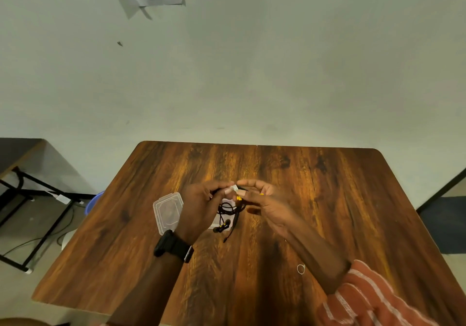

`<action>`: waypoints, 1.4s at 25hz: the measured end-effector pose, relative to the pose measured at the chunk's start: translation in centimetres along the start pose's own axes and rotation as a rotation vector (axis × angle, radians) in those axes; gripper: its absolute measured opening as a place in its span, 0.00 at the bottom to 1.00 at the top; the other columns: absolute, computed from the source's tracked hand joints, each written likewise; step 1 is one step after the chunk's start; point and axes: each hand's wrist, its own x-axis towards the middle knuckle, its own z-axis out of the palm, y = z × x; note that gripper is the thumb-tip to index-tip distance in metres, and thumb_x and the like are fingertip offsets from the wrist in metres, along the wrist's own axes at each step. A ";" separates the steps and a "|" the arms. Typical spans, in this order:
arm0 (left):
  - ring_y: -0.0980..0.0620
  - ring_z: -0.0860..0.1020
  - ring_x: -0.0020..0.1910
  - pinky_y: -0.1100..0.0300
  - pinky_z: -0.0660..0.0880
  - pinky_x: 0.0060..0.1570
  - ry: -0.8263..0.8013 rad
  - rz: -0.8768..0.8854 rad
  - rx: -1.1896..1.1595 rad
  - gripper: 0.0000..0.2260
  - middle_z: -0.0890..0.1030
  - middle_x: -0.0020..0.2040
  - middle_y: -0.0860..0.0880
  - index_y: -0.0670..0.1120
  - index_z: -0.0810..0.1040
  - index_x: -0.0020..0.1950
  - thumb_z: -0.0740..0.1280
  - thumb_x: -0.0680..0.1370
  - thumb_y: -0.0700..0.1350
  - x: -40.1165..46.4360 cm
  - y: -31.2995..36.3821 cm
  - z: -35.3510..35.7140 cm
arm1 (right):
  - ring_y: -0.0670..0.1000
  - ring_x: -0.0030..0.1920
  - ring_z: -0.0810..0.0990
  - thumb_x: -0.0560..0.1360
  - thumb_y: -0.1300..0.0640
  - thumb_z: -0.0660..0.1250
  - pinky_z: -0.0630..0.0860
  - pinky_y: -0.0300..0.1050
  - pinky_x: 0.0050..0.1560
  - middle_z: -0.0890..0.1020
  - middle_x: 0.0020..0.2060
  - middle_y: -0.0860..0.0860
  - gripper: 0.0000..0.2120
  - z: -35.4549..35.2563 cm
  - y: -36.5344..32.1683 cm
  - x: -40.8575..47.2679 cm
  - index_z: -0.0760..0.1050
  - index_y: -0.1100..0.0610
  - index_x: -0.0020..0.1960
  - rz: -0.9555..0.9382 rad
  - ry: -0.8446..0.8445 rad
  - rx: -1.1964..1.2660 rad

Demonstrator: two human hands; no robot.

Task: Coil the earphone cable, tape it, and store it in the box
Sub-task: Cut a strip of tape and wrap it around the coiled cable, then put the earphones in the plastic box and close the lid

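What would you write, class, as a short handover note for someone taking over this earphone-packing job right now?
Left hand: grip pinched on the top of the earphone cable bundle.
Right hand: pressing a small white tape piece onto the same spot.
The bundle hangs above the wooden table, earbuds dangling. The clear box lies beneath the left hand, lid apparently open.
Done: cable coiled.
Left: finish wrapping tape, place bundle in box, close it.

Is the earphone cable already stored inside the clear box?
No: the earphone cable hangs from both hands, left hand and right hand, above the clear box.
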 end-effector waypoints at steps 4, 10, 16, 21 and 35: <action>0.50 0.85 0.45 0.58 0.83 0.44 0.243 -0.235 -0.238 0.08 0.87 0.46 0.46 0.46 0.85 0.54 0.70 0.78 0.38 2.7 -3.6 -0.9 | 0.46 0.50 0.83 0.74 0.67 0.71 0.75 0.37 0.44 0.85 0.49 0.48 0.17 2.2 2.7 4.2 0.74 0.55 0.61 0.073 -0.125 -0.034; 0.50 0.85 0.46 0.61 0.82 0.44 0.354 -0.432 -0.337 0.08 0.87 0.49 0.43 0.43 0.84 0.55 0.70 0.78 0.38 4.0 -10.2 1.5 | 0.51 0.48 0.80 0.78 0.67 0.65 0.74 0.43 0.44 0.83 0.48 0.54 0.10 5.4 9.3 11.8 0.78 0.54 0.53 0.150 0.058 -0.069; 0.45 0.84 0.50 0.57 0.78 0.47 0.461 -0.764 -0.124 0.06 0.86 0.49 0.44 0.43 0.85 0.52 0.70 0.77 0.37 0.8 -17.1 5.6 | 0.47 0.37 0.77 0.75 0.73 0.59 0.79 0.50 0.38 0.80 0.36 0.48 0.18 3.8 14.3 15.5 0.80 0.54 0.41 0.194 0.148 -0.546; 0.51 0.78 0.44 0.71 0.67 0.33 0.165 -0.809 0.241 0.07 0.81 0.44 0.50 0.42 0.82 0.50 0.64 0.79 0.36 0.1 -18.1 6.3 | 0.54 0.49 0.81 0.74 0.67 0.61 0.75 0.45 0.41 0.84 0.49 0.56 0.13 3.3 13.7 16.2 0.83 0.60 0.51 0.289 0.059 -0.935; 0.43 0.77 0.63 0.49 0.77 0.58 -0.632 -0.382 0.710 0.19 0.75 0.68 0.45 0.46 0.71 0.72 0.60 0.80 0.40 -1.0 -18.1 9.1 | 0.55 0.58 0.77 0.71 0.64 0.70 0.74 0.45 0.51 0.81 0.59 0.53 0.20 -2.2 12.2 11.1 0.77 0.56 0.62 -0.005 0.017 -1.312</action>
